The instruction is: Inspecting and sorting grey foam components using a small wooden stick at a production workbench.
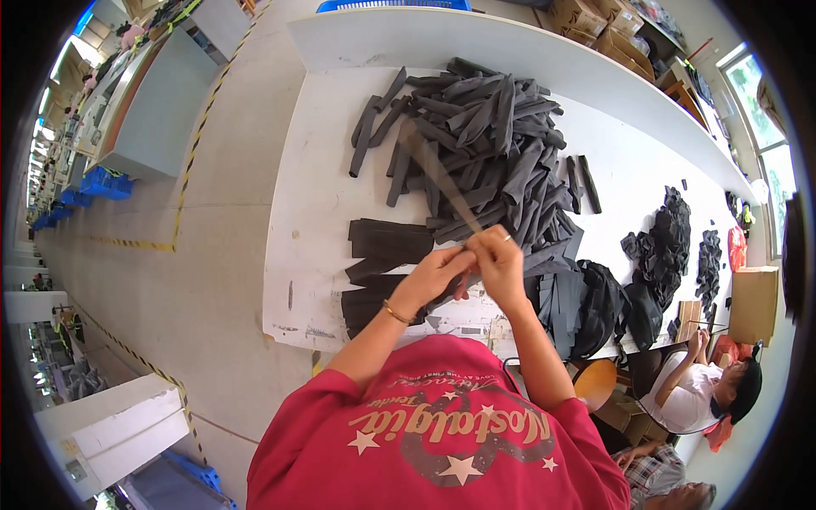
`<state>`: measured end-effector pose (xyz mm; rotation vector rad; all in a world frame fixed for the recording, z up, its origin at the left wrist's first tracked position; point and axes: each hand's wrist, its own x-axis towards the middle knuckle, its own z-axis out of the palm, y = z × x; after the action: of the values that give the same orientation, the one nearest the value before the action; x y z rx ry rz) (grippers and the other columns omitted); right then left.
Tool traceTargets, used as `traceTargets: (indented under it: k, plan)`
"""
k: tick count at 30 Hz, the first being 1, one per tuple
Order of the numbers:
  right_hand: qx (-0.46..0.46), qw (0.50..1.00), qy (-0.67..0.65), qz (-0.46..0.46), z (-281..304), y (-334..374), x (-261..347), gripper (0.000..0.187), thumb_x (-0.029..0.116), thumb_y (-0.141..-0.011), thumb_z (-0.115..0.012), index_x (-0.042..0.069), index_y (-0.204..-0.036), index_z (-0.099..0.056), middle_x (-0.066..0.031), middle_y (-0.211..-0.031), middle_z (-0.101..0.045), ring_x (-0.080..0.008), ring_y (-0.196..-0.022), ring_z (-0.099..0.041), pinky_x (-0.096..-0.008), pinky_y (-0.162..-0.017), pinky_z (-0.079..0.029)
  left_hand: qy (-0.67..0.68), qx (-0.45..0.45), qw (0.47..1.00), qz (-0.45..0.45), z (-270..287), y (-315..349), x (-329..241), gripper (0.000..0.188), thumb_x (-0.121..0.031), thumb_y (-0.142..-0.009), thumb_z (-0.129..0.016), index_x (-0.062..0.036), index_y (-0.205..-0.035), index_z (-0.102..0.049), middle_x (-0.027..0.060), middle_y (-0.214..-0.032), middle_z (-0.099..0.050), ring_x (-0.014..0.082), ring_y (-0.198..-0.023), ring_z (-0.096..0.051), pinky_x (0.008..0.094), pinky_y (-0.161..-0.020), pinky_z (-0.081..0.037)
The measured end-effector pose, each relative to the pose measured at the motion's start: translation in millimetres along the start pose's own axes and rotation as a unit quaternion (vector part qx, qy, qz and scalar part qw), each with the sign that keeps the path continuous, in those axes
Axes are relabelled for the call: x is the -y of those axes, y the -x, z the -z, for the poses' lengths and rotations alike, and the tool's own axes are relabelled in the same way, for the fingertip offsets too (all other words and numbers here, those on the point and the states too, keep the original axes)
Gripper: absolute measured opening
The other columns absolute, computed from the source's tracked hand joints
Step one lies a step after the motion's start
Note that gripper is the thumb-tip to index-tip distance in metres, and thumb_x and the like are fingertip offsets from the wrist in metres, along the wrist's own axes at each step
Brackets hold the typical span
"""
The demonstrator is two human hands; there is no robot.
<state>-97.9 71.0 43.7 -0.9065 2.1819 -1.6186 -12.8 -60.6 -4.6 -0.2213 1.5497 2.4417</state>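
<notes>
So, a big heap of dark tube-like pieces (pixel 510 136) is taking up the middle of the white table (pixel 310 187), sprawling right in front of the hands, so that's what's standing in the way. Flat dark pieces (pixel 387 242) are lying just left of the left hand (pixel 438 272), some black bundles (pixel 597 310) are slumping over on the right, and a crumpled dark heap (pixel 663 242) is sitting farther along. A white panel (pixel 357 42) is running along the far edge (a co-worker (pixel 687 395) in a white top is showing up at lower right, btw).

The thin wooden stick (pixel 446 187) is crossing the left part of the big heap in this view, its long axis slanting from the hands away and to the left, far end pointing toward the loose tubes. It's looking smeared, so I can't tell if it's touching them. The right hand (pixel 500 262) is curling its fingers around the near end. The left is bunching its fingers right beside; what they're pinching, I can't tell.
</notes>
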Motion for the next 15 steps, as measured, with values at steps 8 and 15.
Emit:
traceTargets:
  k: [8,15]
  plan:
    - [-0.297,0.948,-0.097,-0.065,38,-80,43,0.018,0.018,-0.096,-0.054,0.005,-0.085,-0.06,0.0056,-0.061,-0.043,-0.0031,-0.053,-0.036,-0.0211,-0.049,-0.027,0.064,-0.113,0.987,-0.093,-81,15,9,0.035,-0.03,-0.102,-0.035,-0.0004,-0.091,-0.05,0.0116,-0.084,-0.06,0.0153,-0.061,-0.064,0.0222,-0.044,-0.047]
    - [-0.075,0.981,-0.114,-0.137,67,-87,20,0.026,0.027,-0.096,-0.055,0.004,-0.087,-0.062,0.0091,-0.059,-0.038,-0.0009,-0.049,-0.032,-0.0192,-0.044,-0.023,-0.035,-0.326,0.917,-0.228,-37,0,-32,0.024,-0.019,-0.098,-0.045,-0.0011,-0.094,-0.06,0.0034,-0.081,-0.062,0.0084,-0.073,-0.059,0.0202,-0.067,-0.046]
